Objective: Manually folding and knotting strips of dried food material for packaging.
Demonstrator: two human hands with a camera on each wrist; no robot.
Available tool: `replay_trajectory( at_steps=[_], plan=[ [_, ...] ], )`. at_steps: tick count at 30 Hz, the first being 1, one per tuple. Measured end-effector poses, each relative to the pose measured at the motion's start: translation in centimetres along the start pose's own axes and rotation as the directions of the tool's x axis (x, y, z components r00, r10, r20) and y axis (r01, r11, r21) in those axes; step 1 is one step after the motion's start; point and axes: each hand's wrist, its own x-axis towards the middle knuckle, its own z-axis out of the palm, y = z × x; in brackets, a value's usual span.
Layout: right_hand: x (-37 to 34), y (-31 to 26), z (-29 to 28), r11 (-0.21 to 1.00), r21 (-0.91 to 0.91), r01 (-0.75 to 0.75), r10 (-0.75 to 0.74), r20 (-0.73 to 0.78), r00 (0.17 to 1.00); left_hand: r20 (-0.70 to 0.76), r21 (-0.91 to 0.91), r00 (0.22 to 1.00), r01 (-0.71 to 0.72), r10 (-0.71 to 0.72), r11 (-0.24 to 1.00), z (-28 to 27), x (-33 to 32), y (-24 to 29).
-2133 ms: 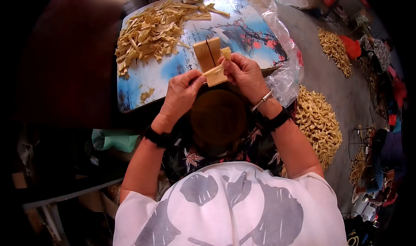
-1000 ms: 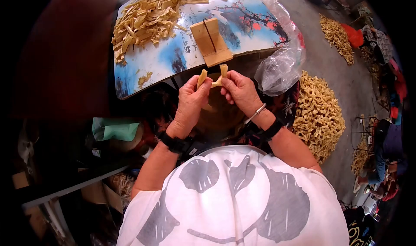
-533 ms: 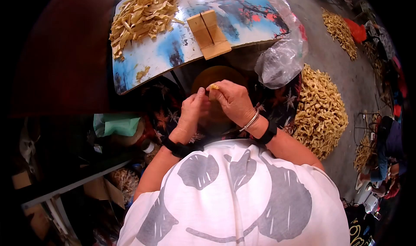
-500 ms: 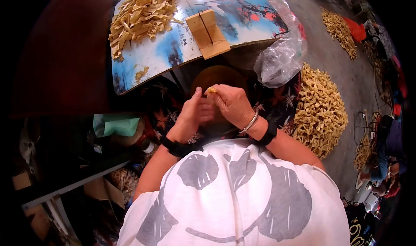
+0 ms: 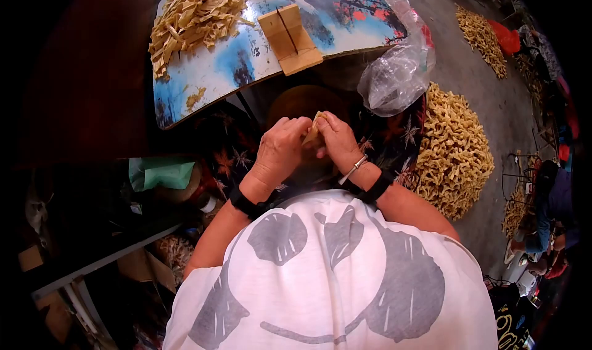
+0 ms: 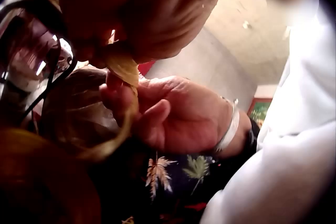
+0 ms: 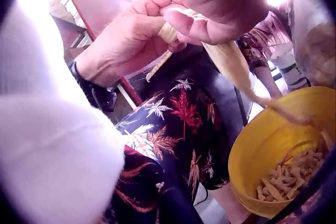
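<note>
Here, above the lap, pinches a pale, folded strip with the left hand, fingers curled in and no gap plain between thumb and strip. Grips the same strip close by with the right hand, thumb laid over it and fingers bent round, presumably so as to pin the fold from two sides. Hangs down at its loose end towards a yellow bucket; likely left free for slack. Cannot tell from here whether or not tied. Holds small pale pieces inside the bucket, close below the hands, perhaps for easy dropping.

Beyond, rests at the near edge of the painted table on a wooden stand with a dark, thin bar, probably for ready reach. Lies further back in a loose heap of flat strips, to the left, seemingly out of the way of the stand. Droops off the right side in clear plastic. Spreads over the floor in a big pile of twisted pieces, then, farthest, in a smaller pile beside a red bag.
</note>
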Motion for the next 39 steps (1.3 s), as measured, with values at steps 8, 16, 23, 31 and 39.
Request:
replay_trajectory(
  at_steps=[8,16,23,31,39],
  plan=[
    [0.5,-0.1,0.1,0.997,0.008,-0.078,0.077,0.076,0.994,-0.188,0.142,0.979,0.110,-0.082,0.984,0.7,-0.2,0.3],
    [-0.2,-0.7,-0.4,0.884,0.367,-0.289,0.151,0.359,0.921,-0.245,-0.137,0.964,0.072,-0.105,0.988,1.1,-0.3,-0.9],
    [0.5,-2.0,-0.4,0.858,0.416,-0.302,0.169,0.327,0.930,0.027,-0.677,0.831,0.424,-0.555,0.601,0.2,-0.9,-0.2],
    [-0.7,-3.4,-0.2,0.946,-0.299,0.129,-0.076,0.184,0.980,-0.169,-0.475,0.888,0.306,-0.427,0.825,-0.6,-0.7,-2.0],
    [-1.8,-3.8,1.1,0.979,-0.177,0.105,-0.102,0.029,0.994,0.183,-0.980,0.788,0.193,-0.587,-0.046,1.1,-0.5,-1.5]
  ],
)
